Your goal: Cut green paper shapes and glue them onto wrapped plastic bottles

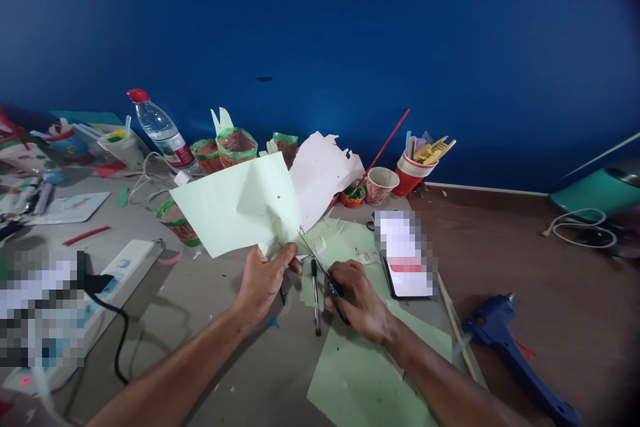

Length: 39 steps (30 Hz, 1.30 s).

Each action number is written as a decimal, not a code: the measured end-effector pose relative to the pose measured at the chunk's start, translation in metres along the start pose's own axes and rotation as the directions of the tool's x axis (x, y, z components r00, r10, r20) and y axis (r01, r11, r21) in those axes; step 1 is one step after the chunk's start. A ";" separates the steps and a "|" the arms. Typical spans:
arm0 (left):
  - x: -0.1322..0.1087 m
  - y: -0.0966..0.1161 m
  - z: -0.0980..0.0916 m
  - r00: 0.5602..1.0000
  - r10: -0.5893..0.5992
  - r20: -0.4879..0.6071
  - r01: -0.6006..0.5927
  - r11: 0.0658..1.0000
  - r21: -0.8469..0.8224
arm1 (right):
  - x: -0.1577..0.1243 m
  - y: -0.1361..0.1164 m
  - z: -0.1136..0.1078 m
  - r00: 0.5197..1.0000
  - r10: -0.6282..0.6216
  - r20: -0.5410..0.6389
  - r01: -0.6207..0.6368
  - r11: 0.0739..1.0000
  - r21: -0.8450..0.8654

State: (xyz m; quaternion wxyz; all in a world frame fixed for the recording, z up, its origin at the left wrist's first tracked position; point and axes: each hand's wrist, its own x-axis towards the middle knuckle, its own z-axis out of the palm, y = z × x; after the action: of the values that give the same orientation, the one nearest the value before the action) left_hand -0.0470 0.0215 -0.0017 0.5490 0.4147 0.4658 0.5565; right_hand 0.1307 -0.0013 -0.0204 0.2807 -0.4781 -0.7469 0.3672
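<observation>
My left hand (265,280) pinches the lower edge of a pale green sheet of paper (240,203), which stands up tilted above the table. In my right hand (357,297) are black-handled scissors (337,297), their blades pointing up and left toward the sheet's lower right corner. Whether the blades touch the paper I cannot tell. A pen (315,297) with a black cap lies between my hands. Under my right forearm lies another green sheet (360,373), and more cut green paper (345,240) is spread behind the scissors.
A phone (405,253) lies right of my right hand, with a blue glue gun (515,347) farther right. Painted paper cups (237,147), a water bottle (163,130) and a torn pinkish sheet (320,173) stand along the blue wall. A power strip (130,267) lies left.
</observation>
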 end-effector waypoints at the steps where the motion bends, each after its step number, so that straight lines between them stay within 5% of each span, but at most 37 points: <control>1: 0.000 0.001 0.000 1.000 -0.002 -0.002 0.002 1.000 -0.006 | 0.000 0.000 0.000 1.000 0.001 0.001 -0.001 1.000 -0.001; 39: 0.000 0.004 0.000 0.999 -0.039 -0.006 0.039 0.999 0.009 | 0.000 0.004 0.003 0.999 -0.032 0.005 0.032 0.999 -0.043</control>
State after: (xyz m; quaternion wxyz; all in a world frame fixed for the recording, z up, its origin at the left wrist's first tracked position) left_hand -0.0479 0.0217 0.0020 0.5567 0.4062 0.4779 0.5447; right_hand 0.1308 -0.0013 -0.0254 0.2747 -0.4713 -0.7627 0.3474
